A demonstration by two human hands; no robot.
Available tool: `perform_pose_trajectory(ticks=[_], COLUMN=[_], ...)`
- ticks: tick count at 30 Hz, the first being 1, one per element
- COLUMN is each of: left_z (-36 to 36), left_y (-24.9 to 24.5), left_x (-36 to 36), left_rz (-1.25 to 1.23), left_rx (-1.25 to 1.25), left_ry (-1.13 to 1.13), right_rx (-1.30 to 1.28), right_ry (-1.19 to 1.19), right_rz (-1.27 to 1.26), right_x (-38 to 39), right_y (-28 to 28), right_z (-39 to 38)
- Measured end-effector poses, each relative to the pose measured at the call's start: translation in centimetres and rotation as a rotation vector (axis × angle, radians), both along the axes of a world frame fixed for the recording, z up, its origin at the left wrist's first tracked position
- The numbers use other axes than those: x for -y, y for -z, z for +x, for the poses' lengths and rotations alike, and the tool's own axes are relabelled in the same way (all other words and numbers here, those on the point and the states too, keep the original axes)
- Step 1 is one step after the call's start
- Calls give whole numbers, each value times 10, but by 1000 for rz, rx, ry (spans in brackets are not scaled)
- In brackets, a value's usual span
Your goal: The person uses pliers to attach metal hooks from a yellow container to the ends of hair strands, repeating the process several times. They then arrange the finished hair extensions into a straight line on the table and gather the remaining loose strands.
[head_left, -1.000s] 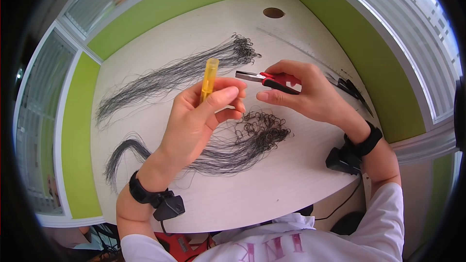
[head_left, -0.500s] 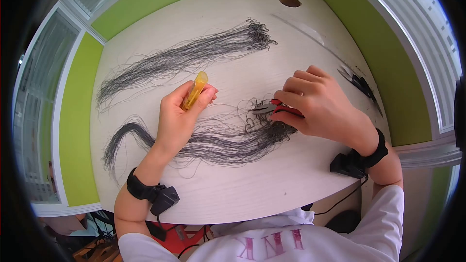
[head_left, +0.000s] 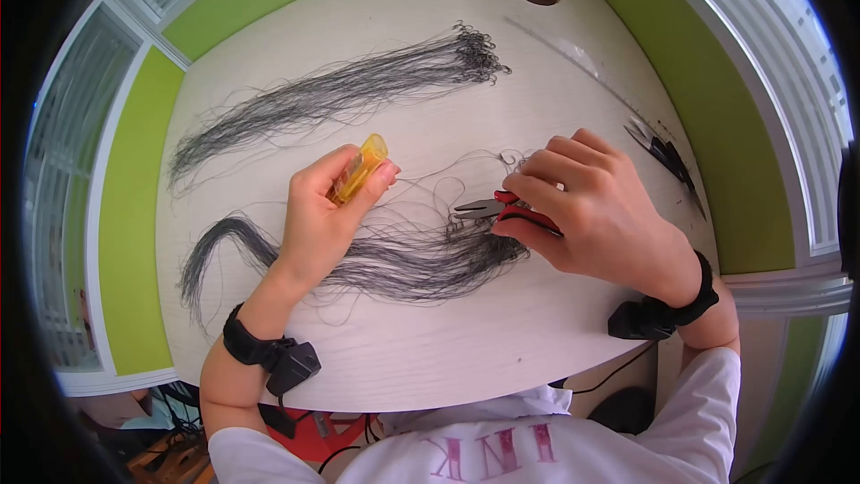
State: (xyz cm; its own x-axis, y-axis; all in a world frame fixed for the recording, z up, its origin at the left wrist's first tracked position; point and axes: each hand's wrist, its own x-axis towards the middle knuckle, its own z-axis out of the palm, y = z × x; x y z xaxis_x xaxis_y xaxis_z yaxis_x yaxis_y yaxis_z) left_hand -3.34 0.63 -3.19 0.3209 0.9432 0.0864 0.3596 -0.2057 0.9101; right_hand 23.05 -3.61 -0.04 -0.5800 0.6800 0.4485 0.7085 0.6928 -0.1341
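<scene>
Left hand [head_left: 318, 220]: narrow grip, closed round the yellow case [head_left: 360, 168], held up over the near bundle [head_left: 394, 271]. Right hand [head_left: 609, 206]: wrapped on the red-black pliers [head_left: 480, 209], nose pointing left at the curled ends [head_left: 459, 231] of that bundle. Can't tell if the jaws have caught a strand; fingers hide some of the ends. Reads as working the pliers in among the curls. Any move there calls for singling out one curl clear of its neighbours, light pull, since the strands cross and could snag. Far bundle [head_left: 331, 90] lies apart on the worktop [head_left: 439, 358], curled ends to the right. Clear ruler [head_left: 573, 64] and scissors [head_left: 669, 161] sit along the right side, beyond the right hand.
</scene>
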Motion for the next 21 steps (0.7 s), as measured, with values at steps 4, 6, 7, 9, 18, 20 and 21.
perform_pose_trajectory(ticks=[4, 6, 7, 9, 18, 20, 21], left_z=[0, 0, 0, 1, 4, 6, 5], left_y=[-3, -3, 0, 4, -2, -11, -7], left_x=[0, -1, -3, -3, 6, 11, 10], left_rz=[146, 229, 314, 399, 356, 93, 94], left_rx=[-71, -94, -108, -119, -298, -226, -226], left_ry=[-1, 2, -1, -5, 59, 65, 64], right_rx=[49, 64, 78, 93, 70, 170, 170], right_ry=[33, 24, 19, 12, 184, 191, 191], right_rz=[-49, -38, -27, -31, 63, -1, 0], right_x=[2, 2, 2, 3, -5, -4, -3], right_y=[7, 7, 7, 4, -17, -19, -19], right_z=[-3, -4, -4, -3, 20, 27, 28])
